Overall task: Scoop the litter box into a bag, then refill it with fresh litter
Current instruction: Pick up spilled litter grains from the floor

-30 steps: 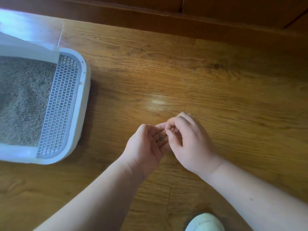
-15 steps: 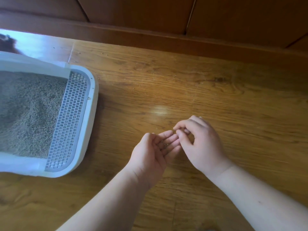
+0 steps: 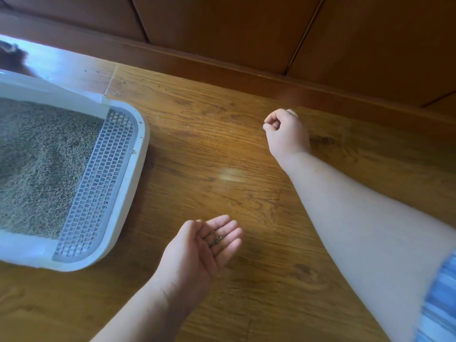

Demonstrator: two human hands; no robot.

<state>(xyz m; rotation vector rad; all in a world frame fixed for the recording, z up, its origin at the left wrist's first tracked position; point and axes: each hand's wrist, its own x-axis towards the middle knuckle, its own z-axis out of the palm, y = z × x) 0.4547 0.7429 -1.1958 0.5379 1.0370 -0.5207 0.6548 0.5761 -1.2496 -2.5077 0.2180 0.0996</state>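
I count two hands of mine, one left hand (image 3: 199, 253) and one right hand (image 3: 286, 132). There is one litter box (image 3: 138, 169) with one grid panel (image 3: 98, 183), and one striped sleeve (image 3: 441, 304). The litter grains (image 3: 217, 239) in my left palm number perhaps a dozen; they are too small to count surely.

floor (image 3: 259, 280): glossy brown wood planks, grain running left to right, one bright glare patch (image 3: 230, 174) near centre. white litter box (image 3: 142, 144) sits directly on it at left, grid end toward centre. few dark grains (image 3: 163, 89) lie scattered on the boards near the baseboard (image 3: 222, 66).
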